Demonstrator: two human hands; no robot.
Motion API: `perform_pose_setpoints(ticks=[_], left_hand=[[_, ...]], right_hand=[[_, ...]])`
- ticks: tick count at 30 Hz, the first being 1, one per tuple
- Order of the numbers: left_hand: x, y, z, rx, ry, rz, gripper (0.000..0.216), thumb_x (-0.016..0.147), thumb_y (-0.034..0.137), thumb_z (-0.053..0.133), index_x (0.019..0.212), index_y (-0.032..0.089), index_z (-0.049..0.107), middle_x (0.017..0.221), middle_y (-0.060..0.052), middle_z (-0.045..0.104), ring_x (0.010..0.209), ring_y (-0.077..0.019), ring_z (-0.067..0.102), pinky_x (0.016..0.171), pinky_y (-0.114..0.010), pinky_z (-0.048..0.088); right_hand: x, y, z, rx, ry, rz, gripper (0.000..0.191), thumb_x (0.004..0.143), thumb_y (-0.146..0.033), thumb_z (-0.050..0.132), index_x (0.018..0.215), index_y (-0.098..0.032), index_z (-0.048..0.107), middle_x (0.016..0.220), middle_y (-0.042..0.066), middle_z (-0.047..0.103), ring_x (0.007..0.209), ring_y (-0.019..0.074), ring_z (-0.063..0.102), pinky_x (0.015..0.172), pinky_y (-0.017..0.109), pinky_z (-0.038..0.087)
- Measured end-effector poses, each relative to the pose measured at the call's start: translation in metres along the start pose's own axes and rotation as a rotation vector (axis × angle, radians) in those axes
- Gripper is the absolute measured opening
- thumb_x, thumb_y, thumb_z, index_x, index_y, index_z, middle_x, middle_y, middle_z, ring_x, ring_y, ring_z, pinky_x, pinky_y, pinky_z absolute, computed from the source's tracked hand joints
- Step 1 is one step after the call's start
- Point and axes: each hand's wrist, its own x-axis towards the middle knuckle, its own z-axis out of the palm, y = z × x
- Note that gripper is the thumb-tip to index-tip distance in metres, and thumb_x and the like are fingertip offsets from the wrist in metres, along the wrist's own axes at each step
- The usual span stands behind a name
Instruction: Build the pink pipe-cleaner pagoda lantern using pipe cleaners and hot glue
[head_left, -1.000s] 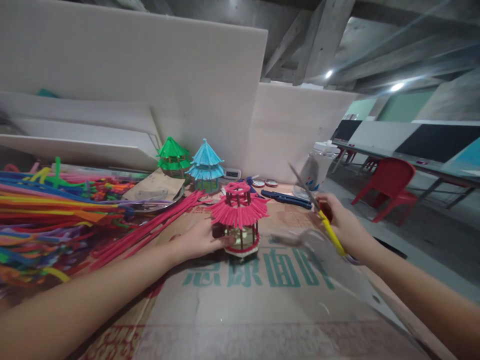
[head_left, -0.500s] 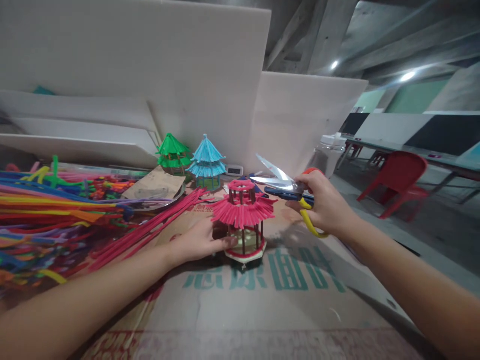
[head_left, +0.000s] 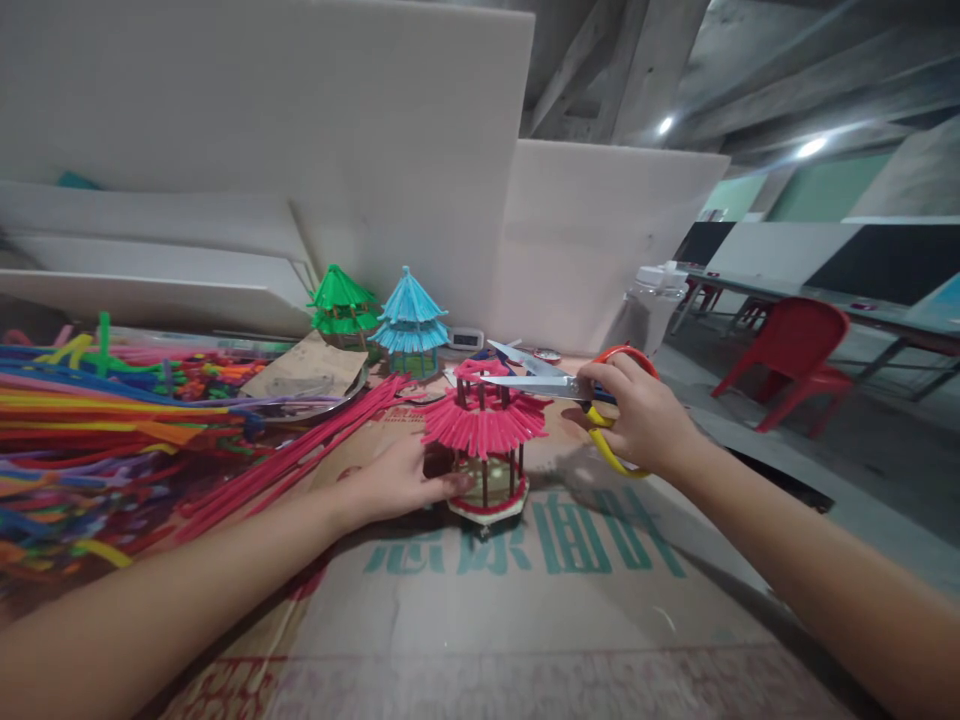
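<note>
A small pavilion model (head_left: 486,430) with a pink pipe-cleaner roof, dark posts and a pale many-sided base stands upright on the cardboard. My left hand (head_left: 409,478) grips it by the base at its left side, the thumb across the front edge and the other fingers partly hidden behind. In my right hand (head_left: 634,415) is a pair of scissors (head_left: 536,384) with orange and yellow handles. Their blades are spread and point left, level with the pink ring on top of the model. Whether the blades touch the model I cannot tell.
Many coloured pipe cleaners (head_left: 112,430) lie at the left, with a bundle of pink ones (head_left: 300,455) beside them. A green pavilion (head_left: 343,305), a blue pavilion (head_left: 409,325) and a small digital clock (head_left: 466,340) stand behind. A clear plastic jar (head_left: 656,305) is at the right rear.
The scissors have moved left and slightly down, bringing their blades from beside the pink roof to across its upper part. My left hand has stayed on the pavilion model.
</note>
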Motion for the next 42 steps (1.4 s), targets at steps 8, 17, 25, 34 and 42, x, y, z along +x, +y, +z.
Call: perform_pose_setpoints(ticks=[8, 17, 25, 34, 42], left_hand=[[0.001, 0.004, 0.000, 0.089, -0.010, 0.014, 0.045, 0.088, 0.049, 0.064, 0.118, 0.015, 0.066, 0.117, -0.011, 0.073, 0.103, -0.0263, 0.069, 0.092, -0.034, 0.053], [0.000, 0.000, 0.000, 0.131, -0.012, 0.026, 0.043, 0.089, 0.048, 0.063, 0.118, 0.016, 0.065, 0.117, -0.010, 0.072, 0.106, -0.0282, 0.068, 0.093, -0.036, 0.052], [0.000, -0.001, 0.001, 0.094, -0.014, 0.034, 0.046, 0.089, 0.048, 0.064, 0.122, 0.017, 0.064, 0.119, -0.010, 0.071, 0.105, -0.0266, 0.068, 0.093, -0.035, 0.053], [-0.001, -0.001, -0.001, 0.188, -0.022, 0.011, 0.043, 0.090, 0.049, 0.061, 0.115, 0.016, 0.067, 0.110, -0.009, 0.073, 0.102, -0.0274, 0.068, 0.090, -0.034, 0.052], [-0.002, 0.004, -0.002, 0.259, -0.031, -0.015, 0.044, 0.089, 0.059, 0.057, 0.101, 0.017, 0.068, 0.096, -0.007, 0.074, 0.097, -0.0281, 0.068, 0.084, -0.033, 0.053]], right_hand=[[0.003, -0.009, -0.002, 0.063, 0.025, -0.072, 0.025, 0.091, -0.042, 0.064, 0.103, -0.021, 0.056, 0.092, 0.008, 0.058, 0.080, 0.0225, 0.056, 0.072, 0.035, 0.047], [0.001, -0.009, 0.000, 0.042, 0.035, -0.072, 0.028, 0.092, -0.042, 0.064, 0.109, -0.021, 0.056, 0.092, 0.008, 0.059, 0.080, 0.0228, 0.057, 0.071, 0.035, 0.048], [0.000, -0.010, 0.001, 0.011, 0.041, -0.058, 0.025, 0.093, -0.045, 0.062, 0.103, -0.022, 0.058, 0.093, 0.009, 0.065, 0.082, 0.0235, 0.061, 0.069, 0.034, 0.048], [-0.005, -0.006, 0.002, -0.109, 0.074, -0.093, 0.034, 0.093, -0.051, 0.061, 0.106, -0.019, 0.063, 0.094, 0.011, 0.068, 0.082, 0.0233, 0.063, 0.059, 0.030, 0.043], [-0.008, -0.012, -0.002, -0.039, 0.039, -0.045, 0.029, 0.096, -0.047, 0.057, 0.099, -0.021, 0.069, 0.079, 0.006, 0.069, 0.068, 0.0180, 0.062, 0.057, 0.027, 0.038]])
